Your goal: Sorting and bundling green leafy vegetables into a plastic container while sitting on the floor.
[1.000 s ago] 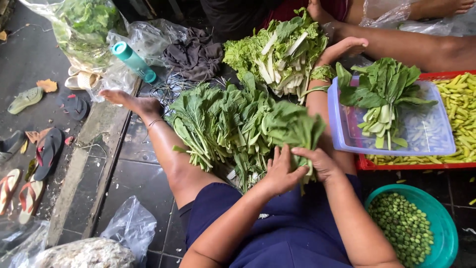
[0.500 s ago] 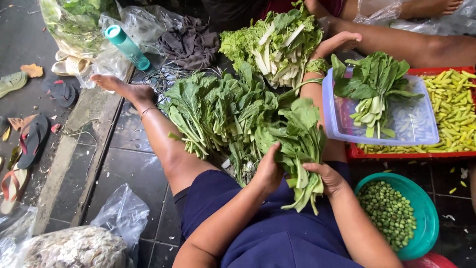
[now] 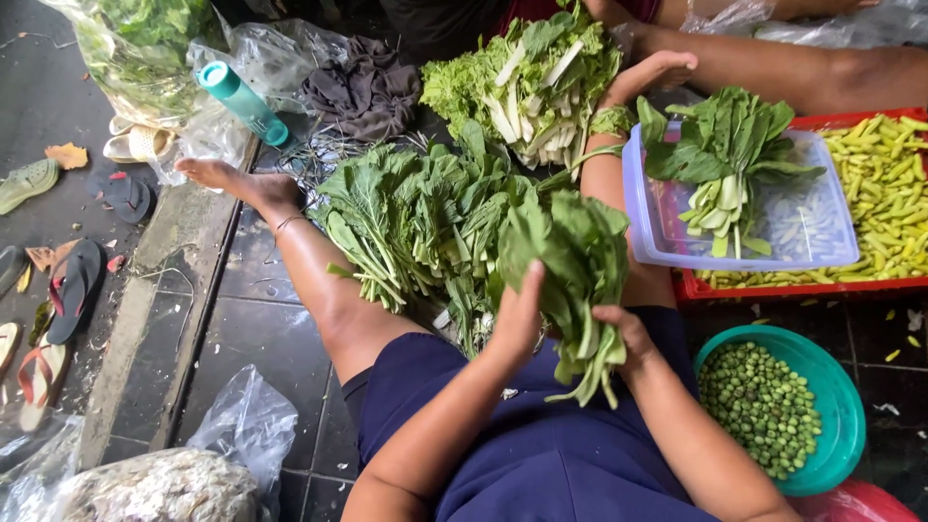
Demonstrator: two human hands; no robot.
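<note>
Leafy bunch (image 3: 572, 280): held upright over the lap at centre, stems pointing down, broad leaves on top.
Left hand (image 3: 517, 319): pressed flat on the bunch's 9 o'clock side.
Right hand (image 3: 626, 333): closed around the stems at 4 o'clock.
Greens pile (image 3: 411, 217): on the floor at 10 o'clock, touching the bunch.
Clear tub (image 3: 802, 227): at 2 o'clock, holding pale-stemmed greens.
Green bowl (image 3: 841, 411): at 4 o'clock, full of green peas.
Teal bottle (image 3: 244, 101): far off at 10 o'clock.

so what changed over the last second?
Both hands, left hand and right hand, lifted a bunch of leafy greens off the pile of greens toward the lap. The clear tub and green bowl stayed put.
</note>
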